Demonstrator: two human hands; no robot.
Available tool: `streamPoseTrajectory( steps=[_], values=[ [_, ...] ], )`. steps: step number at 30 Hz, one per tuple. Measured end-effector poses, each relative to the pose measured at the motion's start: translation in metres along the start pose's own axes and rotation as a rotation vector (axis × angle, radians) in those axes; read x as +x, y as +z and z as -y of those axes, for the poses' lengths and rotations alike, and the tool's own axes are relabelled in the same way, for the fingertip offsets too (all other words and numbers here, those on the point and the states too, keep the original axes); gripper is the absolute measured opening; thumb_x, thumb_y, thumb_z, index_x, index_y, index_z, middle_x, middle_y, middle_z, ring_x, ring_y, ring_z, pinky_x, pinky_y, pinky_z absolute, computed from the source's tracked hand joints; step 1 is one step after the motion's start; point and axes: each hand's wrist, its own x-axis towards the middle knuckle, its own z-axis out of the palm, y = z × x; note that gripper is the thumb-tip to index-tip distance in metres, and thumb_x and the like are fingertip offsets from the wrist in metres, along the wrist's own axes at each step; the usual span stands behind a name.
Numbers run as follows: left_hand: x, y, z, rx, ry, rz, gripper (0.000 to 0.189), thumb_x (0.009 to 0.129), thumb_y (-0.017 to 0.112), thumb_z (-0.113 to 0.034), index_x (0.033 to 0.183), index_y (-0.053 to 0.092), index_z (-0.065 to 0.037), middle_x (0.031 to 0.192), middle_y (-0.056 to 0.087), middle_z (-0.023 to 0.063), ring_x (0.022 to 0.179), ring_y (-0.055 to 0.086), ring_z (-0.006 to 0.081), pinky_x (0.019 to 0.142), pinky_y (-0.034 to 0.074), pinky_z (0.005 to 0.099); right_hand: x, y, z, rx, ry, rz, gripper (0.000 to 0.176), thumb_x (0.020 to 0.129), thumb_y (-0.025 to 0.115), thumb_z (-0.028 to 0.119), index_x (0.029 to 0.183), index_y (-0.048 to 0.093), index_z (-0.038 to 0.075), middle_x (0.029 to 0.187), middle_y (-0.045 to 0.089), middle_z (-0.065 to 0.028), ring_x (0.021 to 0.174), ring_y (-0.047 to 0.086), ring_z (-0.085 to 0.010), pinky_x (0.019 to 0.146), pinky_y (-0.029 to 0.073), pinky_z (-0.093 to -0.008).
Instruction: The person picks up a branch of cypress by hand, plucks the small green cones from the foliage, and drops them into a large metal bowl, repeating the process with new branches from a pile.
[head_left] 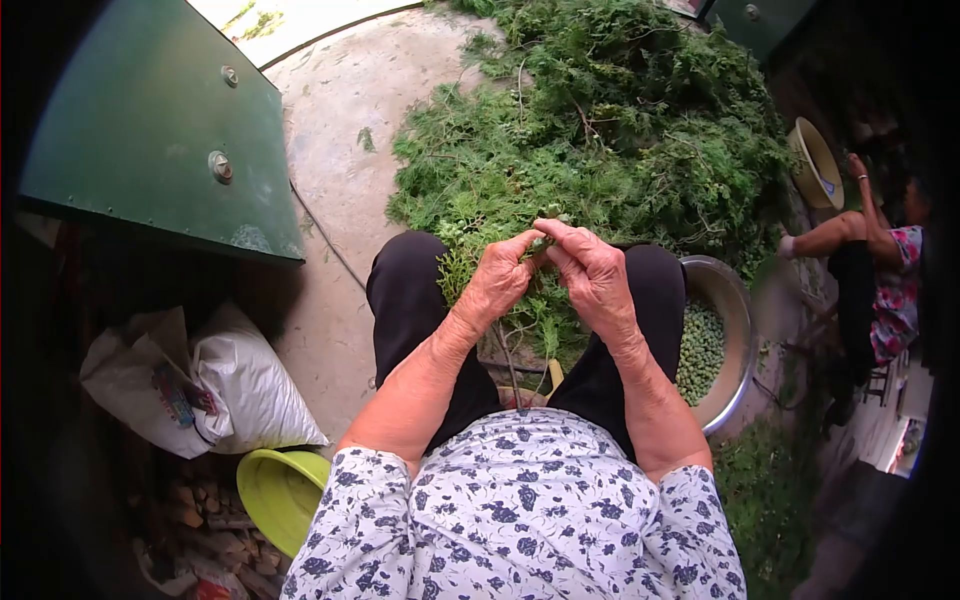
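Over my lap, my left hand is closed with an evergreen sprig in it; flat green leaves stick out to its left. My right hand meets it fingertip to fingertip, thumb and forefinger pinched. Small green bits show between the fingertips, but what exactly the right hand pinches is hidden. Beside my right knee stands a metal basin with many small green cones or berries in it. A large heap of cut evergreen branches lies just beyond my knees.
At left are a green metal cabinet, white sacks, a yellow-green basin and firewood. Another person sits at far right near a tan basin. A dark cable crosses the concrete floor.
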Motion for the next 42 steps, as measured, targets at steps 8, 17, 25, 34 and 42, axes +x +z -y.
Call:
streamPoseTrajectory(
  steps=[8, 17, 25, 34, 42],
  values=[
    [0.000, 0.003, 0.003, 0.115, -0.030, 0.065, 0.024, 0.084, 0.050, -0.006, 0.107, 0.055, 0.002, 0.073, 0.059, 0.0146, 0.064, 0.049, 0.0135, 0.062, 0.045, 0.0301, -0.004, -0.001, -0.015, -0.242, -0.046, 0.025, 0.022, 0.079, 0.060, 0.002, 0.101, 0.064, 0.004, 0.074, 0.061, -0.0107, 0.069, 0.060, -0.0229, 0.065, 0.048, -0.0314],
    [0.003, 0.000, -0.010, 0.104, -0.153, 0.037, 0.020, 0.086, 0.052, -0.016, 0.089, 0.056, 0.004, 0.065, 0.055, 0.0138, 0.058, 0.047, 0.0172, 0.057, 0.042, 0.0323, -0.024, 0.016, -0.003, 0.306, 0.371, -0.201, 0.016, 0.080, 0.060, -0.001, 0.096, 0.062, -0.003, 0.079, 0.065, -0.0056, 0.064, 0.061, -0.0085, 0.054, 0.050, -0.0205],
    [0.002, 0.003, -0.004, 0.204, -0.198, -0.015, 0.021, 0.087, 0.054, -0.020, 0.088, 0.057, 0.002, 0.060, 0.051, 0.0145, 0.052, 0.048, 0.0185, 0.049, 0.040, 0.0331, -0.015, 0.002, -0.021, 0.892, 0.465, -0.073, 0.031, 0.081, 0.061, 0.005, 0.109, 0.050, -0.002, 0.095, 0.058, -0.0075, 0.079, 0.057, -0.0106, 0.063, 0.048, -0.0223],
    [0.000, 0.009, 0.017, 0.242, 0.011, -0.037, 0.025, 0.085, 0.055, -0.018, 0.101, 0.058, 0.001, 0.071, 0.060, 0.0177, 0.057, 0.057, 0.0208, 0.053, 0.044, 0.0335, -0.014, 0.015, -0.011, 0.293, 0.329, -0.142, 0.011, 0.084, 0.060, 0.005, 0.092, 0.059, -0.002, 0.077, 0.059, -0.0040, 0.058, 0.052, -0.0068, 0.051, 0.043, -0.0200],
    [0.000, 0.003, -0.010, 0.089, -0.260, -0.022, 0.034, 0.090, 0.054, -0.029, 0.094, 0.059, 0.003, 0.058, 0.047, 0.0015, 0.046, 0.041, 0.0064, 0.042, 0.037, 0.0258, 0.001, -0.011, -0.021, 1.084, 0.391, -0.356, 0.015, 0.088, 0.055, 0.009, 0.101, 0.051, 0.002, 0.086, 0.057, -0.0075, 0.068, 0.056, -0.0130, 0.055, 0.043, -0.0225]
  ],
)
